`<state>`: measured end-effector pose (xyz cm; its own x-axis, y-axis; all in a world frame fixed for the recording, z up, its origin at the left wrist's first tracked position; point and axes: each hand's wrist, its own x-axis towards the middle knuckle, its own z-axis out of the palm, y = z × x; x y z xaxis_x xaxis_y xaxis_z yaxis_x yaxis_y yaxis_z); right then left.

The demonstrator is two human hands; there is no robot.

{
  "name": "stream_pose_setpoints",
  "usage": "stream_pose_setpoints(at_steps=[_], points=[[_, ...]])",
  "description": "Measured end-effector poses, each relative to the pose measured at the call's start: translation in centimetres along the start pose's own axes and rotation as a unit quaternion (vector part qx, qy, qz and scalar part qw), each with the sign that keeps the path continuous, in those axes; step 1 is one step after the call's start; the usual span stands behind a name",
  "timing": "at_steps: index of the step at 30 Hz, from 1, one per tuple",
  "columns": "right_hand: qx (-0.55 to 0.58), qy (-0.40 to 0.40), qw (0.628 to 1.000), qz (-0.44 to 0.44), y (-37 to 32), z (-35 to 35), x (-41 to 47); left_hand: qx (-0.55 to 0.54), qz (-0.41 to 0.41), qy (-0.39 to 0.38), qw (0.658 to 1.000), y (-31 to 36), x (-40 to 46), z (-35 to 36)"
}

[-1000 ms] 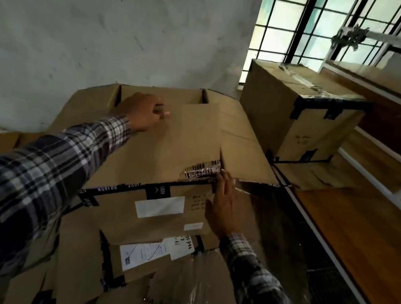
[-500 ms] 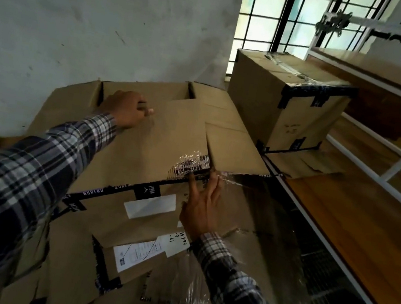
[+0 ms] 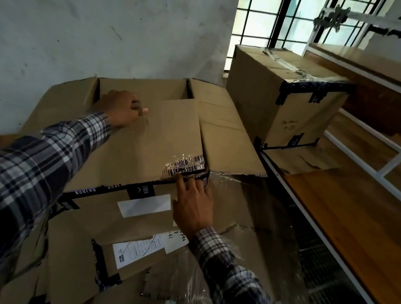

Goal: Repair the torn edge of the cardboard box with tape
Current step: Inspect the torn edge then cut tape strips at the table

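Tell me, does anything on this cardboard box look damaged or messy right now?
Yes. The clear tape at the near corner of the box's top flap is wrinkled and bunched over the black printed band, not laid flat. The right hand presses just below it; the left hand rests on the flap's far end.

Hidden or unreadable, from your head view:

- Your left hand [image 3: 120,108], fingers curled: fingertips tucked under against the large brown cardboard box [image 3: 144,144]; whatever they press cannot be told.
- Your right hand [image 3: 193,206]: palm side concealed; contact with the crinkled clear tape patch [image 3: 183,166] at the box's front edge not fully visible.
- Black printed band [image 3: 101,188] along that edge: lettering too blurred to read.
- White paper label with fine print [image 3: 136,252]: text too small.
- Both plaid sleeves [image 3: 8,189]: cut off by the frame.
- Wooden shelf [image 3: 354,225] at right: cropped at the edge.
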<state>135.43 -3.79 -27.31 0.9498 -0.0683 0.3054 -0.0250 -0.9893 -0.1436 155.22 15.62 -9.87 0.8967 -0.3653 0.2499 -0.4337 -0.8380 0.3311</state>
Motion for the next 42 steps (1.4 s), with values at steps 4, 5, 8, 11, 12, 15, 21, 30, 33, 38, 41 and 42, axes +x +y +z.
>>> stream_pose_setpoints(at_steps=[4, 5, 8, 11, 12, 15, 21, 30, 33, 38, 41, 42], points=[[-0.002, -0.033, 0.999, 0.036, 1.9, -1.6, 0.1, 0.01, 0.011, -0.006, 1.0, 0.2, 0.0, -0.4], [0.003, -0.038, 0.998, 0.054, 2.6, -2.1, 0.2, 0.011, 0.007, -0.006, 1.0, 0.5, -0.1, -0.6], [-0.002, -0.033, 0.996, 0.089, 5.0, -3.3, 0.5, 0.003, -0.009, -0.012, 1.0, 1.2, -0.6, -1.1], [-0.016, -0.038, 0.994, 0.098, 6.4, -3.9, 0.5, 0.003, -0.004, -0.012, 1.0, 1.6, -0.9, -1.1], [-0.019, -0.042, 0.994, 0.099, 6.4, -4.0, 0.5, 0.005, -0.003, -0.014, 1.0, 1.8, -0.9, -1.1], [-0.032, -0.04, 0.993, 0.109, 5.6, -4.1, 0.5, 0.009, -0.009, -0.015, 1.0, 2.3, -1.3, -1.3], [-0.027, -0.079, 0.996, 0.037, 0.2, -3.8, 0.4, -0.005, -0.016, -0.003, 1.0, 2.8, -1.9, -1.1], [0.027, -0.088, 0.996, -0.016, -1.6, -2.6, 0.3, -0.002, -0.027, 0.015, 1.0, 2.2, -2.5, -1.0], [0.024, -0.093, 0.995, -0.03, -2.1, -2.5, 0.1, -0.001, -0.027, 0.015, 1.0, 2.4, -2.3, -0.5], [0.041, -0.1, 0.993, -0.04, -1.7, -2.3, 0.1, -0.007, -0.033, 0.017, 0.999, 2.2, -1.9, -0.7], [0.046, -0.099, 0.993, -0.041, -1.2, -2.4, -0.3, -0.004, -0.023, 0.011, 1.0, 1.5, -1.6, -0.5], [0.046, -0.097, 0.993, -0.04, -0.9, -2.3, -0.3, -0.005, -0.021, 0.009, 1.0, 1.4, -1.6, -0.4]])
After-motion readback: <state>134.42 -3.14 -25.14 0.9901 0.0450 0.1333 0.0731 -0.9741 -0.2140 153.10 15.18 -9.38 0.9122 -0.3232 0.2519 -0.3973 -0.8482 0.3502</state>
